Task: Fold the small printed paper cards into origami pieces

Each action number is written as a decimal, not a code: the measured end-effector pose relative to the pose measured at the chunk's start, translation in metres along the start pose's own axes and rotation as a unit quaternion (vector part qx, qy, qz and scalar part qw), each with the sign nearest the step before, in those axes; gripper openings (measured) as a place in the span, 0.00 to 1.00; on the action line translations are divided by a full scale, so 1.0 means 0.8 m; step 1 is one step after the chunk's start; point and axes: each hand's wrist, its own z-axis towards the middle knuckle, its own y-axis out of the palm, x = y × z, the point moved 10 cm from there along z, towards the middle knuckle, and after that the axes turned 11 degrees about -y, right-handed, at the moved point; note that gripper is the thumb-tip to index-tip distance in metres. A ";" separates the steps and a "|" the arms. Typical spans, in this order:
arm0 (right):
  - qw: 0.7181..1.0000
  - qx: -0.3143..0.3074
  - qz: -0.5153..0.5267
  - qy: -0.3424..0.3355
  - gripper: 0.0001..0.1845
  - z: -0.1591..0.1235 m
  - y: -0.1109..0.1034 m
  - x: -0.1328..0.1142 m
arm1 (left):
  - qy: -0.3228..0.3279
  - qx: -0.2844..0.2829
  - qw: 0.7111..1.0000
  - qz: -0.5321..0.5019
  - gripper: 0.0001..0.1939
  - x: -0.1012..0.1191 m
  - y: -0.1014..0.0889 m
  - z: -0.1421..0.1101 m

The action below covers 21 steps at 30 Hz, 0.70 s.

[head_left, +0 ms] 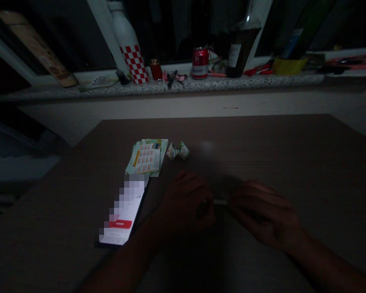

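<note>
In the dim head view, my left hand (189, 199) is closed over the wooden table, its thumb and fingers curled together. My right hand (262, 209) faces it from the right, fingers pressed together. A thin pale strip (221, 202), perhaps folded paper, spans the gap between them, an end in each hand. Most of it is hidden by the fingers. Beyond my left hand lie two small folded paper pieces (177, 151), side by side. Left of these is a stack of printed paper sheets (147, 158) with a calendar-like grid on top.
A phone (125, 215) with a lit screen lies left of my left forearm. Behind the table (262, 142), a granite windowsill (177, 87) carries a white bottle with red checks (134, 61), a red can (200, 63), a dark bottle (240, 55) and a yellow tape roll (288, 66).
</note>
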 end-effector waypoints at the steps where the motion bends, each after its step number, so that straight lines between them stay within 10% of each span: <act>1: 1.000 0.000 0.000 0.002 0.14 0.000 -0.002 0.001 | -0.001 -0.002 1.000 0.000 0.03 -0.002 -0.002 0.000; 9: 0.996 0.043 -0.031 0.075 0.09 -0.007 -0.037 0.028 | -0.052 0.041 0.998 -0.021 0.03 -0.031 -0.032 0.001; 14: 0.997 0.016 0.022 0.068 0.09 -0.005 -0.016 0.024 | -0.082 0.013 0.995 -0.049 0.14 -0.022 -0.011 -0.001; 21: 0.994 0.050 0.030 0.087 0.11 -0.013 -0.014 0.027 | -0.147 -0.029 0.971 -0.184 0.05 -0.032 0.012 0.000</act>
